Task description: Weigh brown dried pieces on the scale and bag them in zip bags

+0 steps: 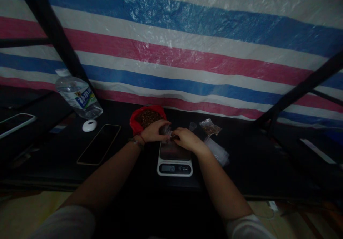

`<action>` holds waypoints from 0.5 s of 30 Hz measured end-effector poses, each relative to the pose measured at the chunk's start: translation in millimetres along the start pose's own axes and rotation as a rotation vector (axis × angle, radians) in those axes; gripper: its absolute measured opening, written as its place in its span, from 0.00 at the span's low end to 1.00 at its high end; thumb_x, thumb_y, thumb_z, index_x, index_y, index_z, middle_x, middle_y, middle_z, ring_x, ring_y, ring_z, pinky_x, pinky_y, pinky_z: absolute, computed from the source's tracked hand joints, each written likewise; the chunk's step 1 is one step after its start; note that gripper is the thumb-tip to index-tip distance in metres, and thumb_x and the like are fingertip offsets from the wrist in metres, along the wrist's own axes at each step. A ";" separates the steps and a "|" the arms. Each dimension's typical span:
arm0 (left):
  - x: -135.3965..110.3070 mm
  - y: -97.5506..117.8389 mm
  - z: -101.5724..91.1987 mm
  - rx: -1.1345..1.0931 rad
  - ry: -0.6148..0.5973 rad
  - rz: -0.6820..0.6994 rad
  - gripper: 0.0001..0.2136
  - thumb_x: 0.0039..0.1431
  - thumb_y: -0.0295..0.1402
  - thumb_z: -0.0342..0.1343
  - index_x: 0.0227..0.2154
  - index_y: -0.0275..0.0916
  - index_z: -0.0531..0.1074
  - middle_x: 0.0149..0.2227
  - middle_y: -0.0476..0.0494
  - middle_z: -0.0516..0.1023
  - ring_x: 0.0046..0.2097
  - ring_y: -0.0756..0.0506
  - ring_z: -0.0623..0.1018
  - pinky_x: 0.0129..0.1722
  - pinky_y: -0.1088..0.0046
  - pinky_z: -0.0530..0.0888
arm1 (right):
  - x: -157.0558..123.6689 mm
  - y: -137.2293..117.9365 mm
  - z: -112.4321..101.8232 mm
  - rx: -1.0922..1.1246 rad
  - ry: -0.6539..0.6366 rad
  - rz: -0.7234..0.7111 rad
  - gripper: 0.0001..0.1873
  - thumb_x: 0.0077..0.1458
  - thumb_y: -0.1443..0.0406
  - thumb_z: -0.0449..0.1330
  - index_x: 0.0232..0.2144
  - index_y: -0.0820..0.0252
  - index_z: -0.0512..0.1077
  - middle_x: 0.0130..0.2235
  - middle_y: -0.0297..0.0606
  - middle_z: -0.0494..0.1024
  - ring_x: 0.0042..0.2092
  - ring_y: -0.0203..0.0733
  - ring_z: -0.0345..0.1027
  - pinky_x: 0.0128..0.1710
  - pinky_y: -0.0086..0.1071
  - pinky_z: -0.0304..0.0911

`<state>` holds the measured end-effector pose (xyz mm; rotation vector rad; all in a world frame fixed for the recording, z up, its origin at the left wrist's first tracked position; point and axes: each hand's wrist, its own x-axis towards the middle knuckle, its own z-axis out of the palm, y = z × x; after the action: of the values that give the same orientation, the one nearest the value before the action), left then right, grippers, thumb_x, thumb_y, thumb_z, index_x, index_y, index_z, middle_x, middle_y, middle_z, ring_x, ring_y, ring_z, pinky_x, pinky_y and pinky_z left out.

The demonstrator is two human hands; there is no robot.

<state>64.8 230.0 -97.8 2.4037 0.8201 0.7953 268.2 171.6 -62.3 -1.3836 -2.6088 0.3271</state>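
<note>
Above the plate of a white digital kitchen scale (pixel 175 171), my two hands meet. My left hand (pixel 154 131) curls its thumb and fingers around a clear plastic bag (pixel 166 128), partly hidden by the hand. Opposite it, my right hand (pixel 187 138) has its fingers pinched at the bag, with small brown pieces (pixel 174 137) at the fingertips. Just behind my left wrist, a red bag (pixel 135 123) lies open, full of similar brown pieces (pixel 148 117). The scale's display is lit, but its figures are too dim to read.
Right of the scale lie a stack of clear zip bags (pixel 218 152), a filled zip bag (pixel 210 127) and a small clear cup (pixel 192 126). At left are a phone (pixel 99 144), a white oval case (pixel 89 125) and a water bottle (pixel 79 95). Striped sheeting (pixel 187 60) hangs behind the black table.
</note>
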 end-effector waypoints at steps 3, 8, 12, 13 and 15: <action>-0.8 1.8 -1.3 -0.008 -0.026 -0.016 0.28 0.45 0.43 0.63 0.49 0.36 0.68 0.48 0.38 0.74 0.50 0.40 0.74 0.51 0.63 0.69 | -0.1 -0.4 -0.3 0.014 0.009 -0.001 0.07 0.52 0.72 0.58 0.35 0.63 0.74 0.37 0.43 0.76 0.39 0.41 0.68 0.41 0.31 0.59; -1.2 4.2 -2.6 -0.027 -0.030 -0.023 0.27 0.45 0.42 0.62 0.48 0.36 0.69 0.46 0.40 0.75 0.48 0.40 0.75 0.49 0.64 0.70 | -1.7 2.0 -2.0 0.093 0.068 -0.014 0.07 0.50 0.75 0.58 0.32 0.63 0.74 0.35 0.41 0.76 0.37 0.39 0.68 0.39 0.30 0.60; -0.7 5.5 -1.6 -0.026 -0.009 -0.006 0.25 0.46 0.41 0.62 0.47 0.36 0.69 0.45 0.40 0.75 0.46 0.41 0.75 0.47 0.64 0.71 | -3.5 5.4 -7.0 0.205 0.186 -0.035 0.08 0.50 0.75 0.59 0.33 0.63 0.74 0.35 0.39 0.76 0.37 0.37 0.68 0.38 0.29 0.61; -0.5 5.6 -0.9 -0.022 -0.005 0.000 0.25 0.46 0.41 0.62 0.47 0.36 0.69 0.45 0.40 0.75 0.46 0.41 0.75 0.47 0.64 0.71 | -3.4 5.6 -8.0 0.229 0.225 -0.037 0.09 0.50 0.75 0.59 0.33 0.62 0.74 0.35 0.38 0.76 0.37 0.37 0.68 0.38 0.29 0.61; -0.2 5.9 1.2 -0.020 0.002 0.014 0.25 0.46 0.41 0.63 0.46 0.36 0.69 0.45 0.39 0.75 0.46 0.41 0.75 0.48 0.63 0.71 | -2.0 4.9 -8.8 0.266 0.292 -0.043 0.09 0.51 0.75 0.59 0.34 0.61 0.74 0.36 0.38 0.76 0.38 0.37 0.69 0.39 0.29 0.62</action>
<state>67.8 225.4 -95.2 2.3940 0.7934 0.8075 275.3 173.6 -55.3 -1.1853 -2.2611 0.4141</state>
